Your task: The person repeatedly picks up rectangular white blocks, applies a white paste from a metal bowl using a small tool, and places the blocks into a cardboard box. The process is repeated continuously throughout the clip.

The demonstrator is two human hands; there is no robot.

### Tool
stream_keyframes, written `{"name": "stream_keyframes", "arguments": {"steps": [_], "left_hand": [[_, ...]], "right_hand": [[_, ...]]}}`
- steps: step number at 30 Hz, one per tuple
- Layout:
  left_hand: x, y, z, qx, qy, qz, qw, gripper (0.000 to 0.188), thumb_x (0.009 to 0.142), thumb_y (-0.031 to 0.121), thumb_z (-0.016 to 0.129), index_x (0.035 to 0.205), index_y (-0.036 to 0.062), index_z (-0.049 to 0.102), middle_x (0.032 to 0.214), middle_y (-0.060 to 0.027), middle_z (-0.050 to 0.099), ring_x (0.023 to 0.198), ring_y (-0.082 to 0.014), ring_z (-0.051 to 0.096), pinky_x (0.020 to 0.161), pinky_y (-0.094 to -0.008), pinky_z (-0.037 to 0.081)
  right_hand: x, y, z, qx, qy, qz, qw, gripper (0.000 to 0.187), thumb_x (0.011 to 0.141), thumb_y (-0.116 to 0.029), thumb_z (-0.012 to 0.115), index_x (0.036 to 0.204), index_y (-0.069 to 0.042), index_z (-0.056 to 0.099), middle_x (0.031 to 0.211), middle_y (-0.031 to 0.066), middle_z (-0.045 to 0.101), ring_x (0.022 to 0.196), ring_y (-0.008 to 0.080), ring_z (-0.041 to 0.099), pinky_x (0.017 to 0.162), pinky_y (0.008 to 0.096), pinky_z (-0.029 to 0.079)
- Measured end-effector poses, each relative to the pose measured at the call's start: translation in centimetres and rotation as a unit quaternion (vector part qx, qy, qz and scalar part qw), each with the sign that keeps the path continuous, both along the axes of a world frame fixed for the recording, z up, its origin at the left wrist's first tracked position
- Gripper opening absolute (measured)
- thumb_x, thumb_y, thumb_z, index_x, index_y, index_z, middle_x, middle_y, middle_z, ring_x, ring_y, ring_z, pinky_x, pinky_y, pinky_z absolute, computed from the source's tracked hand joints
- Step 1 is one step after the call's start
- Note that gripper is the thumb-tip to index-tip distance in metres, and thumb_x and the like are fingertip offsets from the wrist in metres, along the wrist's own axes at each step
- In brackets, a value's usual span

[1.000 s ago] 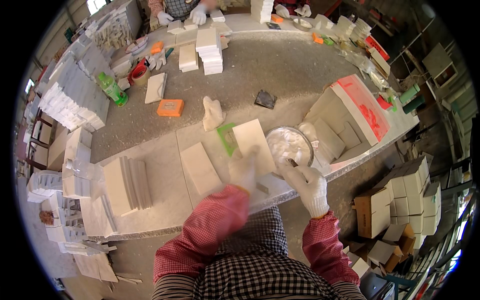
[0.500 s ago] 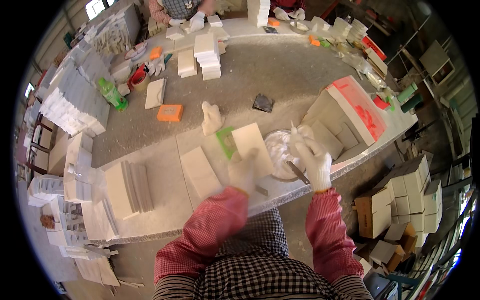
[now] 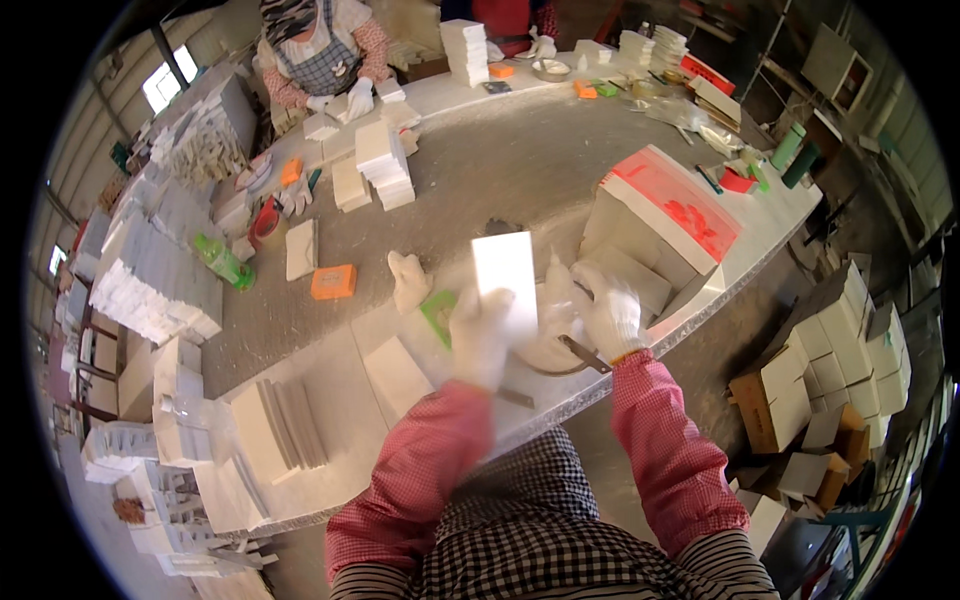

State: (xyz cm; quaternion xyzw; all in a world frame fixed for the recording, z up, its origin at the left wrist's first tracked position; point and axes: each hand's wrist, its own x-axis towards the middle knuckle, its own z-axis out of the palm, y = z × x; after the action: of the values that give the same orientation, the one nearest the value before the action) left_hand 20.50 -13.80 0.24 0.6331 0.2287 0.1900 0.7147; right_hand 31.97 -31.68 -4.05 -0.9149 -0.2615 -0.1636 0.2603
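The desk is a long grey slab, and everything else sits on or beside it. At its far edge another person in a checked apron handles white pieces, with stacks of white tiles in front of them. Near the desk's right end stands an open white box with a red printed top. Along the desk's left side white tiles are piled in rows, and on its near edge more of them lie flat in a row, which look like pieces already dealt with, though I cannot tell for sure. Off the desk's right end cardboard boxes are heaped on the floor. At the near edge, in the middle, the left hand, in a white glove, is closed around the lower end of a white tile and holds it up, tilted above the desk. Just right of it the right hand, also gloved, grips a thin dark tool over a round bowl. The tile appears to be mid-treatment, with the piles left of it seemingly yet to do. A green scraper lies just left of the tile, and an orange block further left.
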Motion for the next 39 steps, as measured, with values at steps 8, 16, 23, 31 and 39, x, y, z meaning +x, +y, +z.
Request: {"name": "stream_keyframes", "arguments": {"steps": [8,16,23,31,39], "left_hand": [[2.3,-1.7,1.2,0.603,-0.105,-0.109,0.783,0.02,0.097,0.017,0.069,0.11,0.0021,0.068,0.105,-0.01,0.076,0.091,-0.0174,0.071,0.08,-0.0343,0.056],[2.2,0.8,-1.5,-0.129,-0.024,-0.009,0.991,0.027,0.101,0.013,0.069,0.123,-0.0023,0.068,0.112,-0.0074,0.073,0.092,-0.017,0.071,0.08,-0.0318,0.059],[1.3,2.3,-3.2,-0.231,-0.07,-0.012,0.97,0.042,0.099,0.015,0.073,0.136,0.0002,0.059,0.121,-0.0052,0.068,0.106,-0.0172,0.066,0.093,-0.0333,0.055],[1.2,1.9,-3.4,-0.284,-0.051,-0.005,0.957,0.039,0.098,0.019,0.075,0.131,0.0027,0.062,0.123,-0.0056,0.068,0.109,-0.0195,0.067,0.095,-0.0367,0.055],[1.0,1.5,-3.2,-0.319,-0.038,-0.026,0.947,0.039,0.1,0.022,0.072,0.133,0.0035,0.061,0.125,-0.0074,0.068,0.111,-0.022,0.067,0.099,-0.0421,0.056]], "right_hand": [[-5.6,-4.3,2.2,-0.033,0.031,-0.03,0.999,0.046,0.087,-0.038,0.074,0.124,-0.011,0.068,0.102,0.0176,0.072,0.095,0.0387,0.069,0.085,0.0493,0.055],[-9.2,-4.9,2.3,-0.055,0.221,-0.047,0.973,0.039,0.092,-0.036,0.07,0.125,-0.015,0.069,0.096,0.0144,0.075,0.089,0.0364,0.072,0.076,0.0469,0.057],[-8.5,-4.8,0.5,0.058,0.221,-0.006,0.973,0.023,0.096,-0.031,0.065,0.104,-0.012,0.076,0.093,0.0139,0.074,0.088,0.0359,0.071,0.077,0.0441,0.055],[-7.5,-5.3,-0.1,0.081,0.272,0.03,0.958,0.023,0.096,-0.029,0.066,0.106,-0.011,0.077,0.093,0.0166,0.073,0.09,0.0343,0.07,0.08,0.0418,0.054],[-8.0,-5.4,1.6,0.254,0.415,0.017,0.873,0.028,0.098,-0.022,0.066,0.11,0.002,0.074,0.086,0.0047,0.067,0.083,0.0135,0.061,0.076,0.0289,0.049]]}}
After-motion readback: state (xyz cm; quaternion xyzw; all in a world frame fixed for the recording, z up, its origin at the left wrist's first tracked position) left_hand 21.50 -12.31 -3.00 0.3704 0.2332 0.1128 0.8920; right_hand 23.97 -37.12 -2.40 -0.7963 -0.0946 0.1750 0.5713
